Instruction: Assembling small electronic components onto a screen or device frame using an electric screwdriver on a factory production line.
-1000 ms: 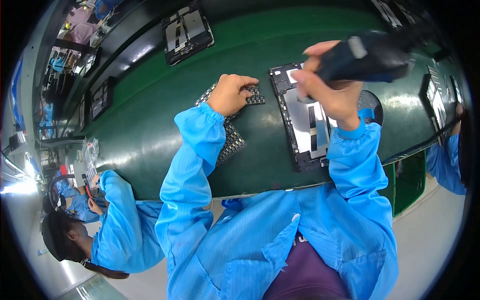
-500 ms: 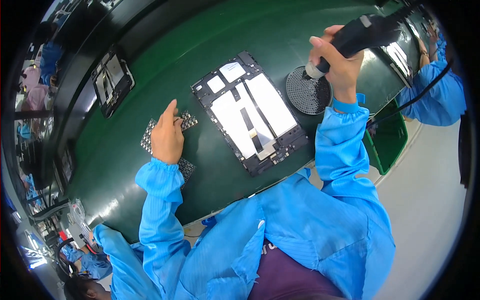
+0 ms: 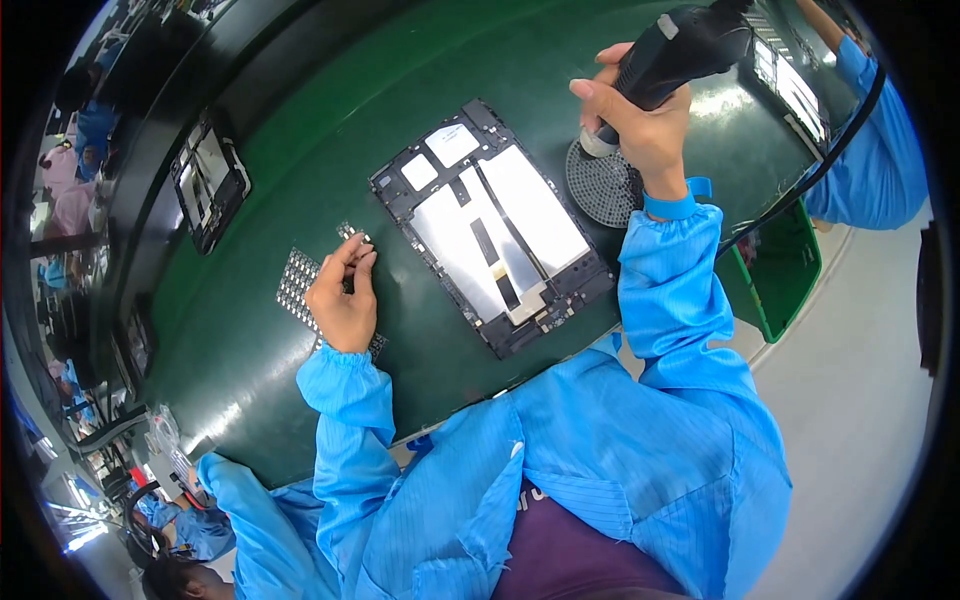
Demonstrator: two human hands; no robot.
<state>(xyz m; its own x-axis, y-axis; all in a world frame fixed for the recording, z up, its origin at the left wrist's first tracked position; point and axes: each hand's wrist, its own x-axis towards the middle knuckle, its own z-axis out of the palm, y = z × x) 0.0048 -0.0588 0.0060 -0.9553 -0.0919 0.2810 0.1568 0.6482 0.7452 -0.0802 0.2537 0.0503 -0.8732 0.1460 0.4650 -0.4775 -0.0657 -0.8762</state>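
My right hand [image 3: 645,130] is wrapped round a black electric screwdriver [image 3: 665,55] with a pale nose. The nose points down at a round, grid-patterned tray [image 3: 600,185] of small dark pieces, probably screws. The driver's tip is hidden. My left hand [image 3: 345,305] has thumb and fingers drawn together over a sheet of small parts [image 3: 298,285], fingertips at the sheet's far end. What they pinch is too small to make out. Between my hands lies an opened tablet [image 3: 500,235], its silver battery panels and black frame facing up.
Another opened tablet [image 3: 210,185] lies at the far left of the green table [image 3: 330,160]. One more device [image 3: 790,90] is at the far right, beside another person's blue sleeve [image 3: 875,150]. Below the right edge stands a green bin [image 3: 785,265], with a black cable [image 3: 850,150] looping above it.
My left fingers, extended earlier, have curled into a pinch at the parts sheet. My right hand and the screwdriver have shifted slightly left in view, still over the round tray.
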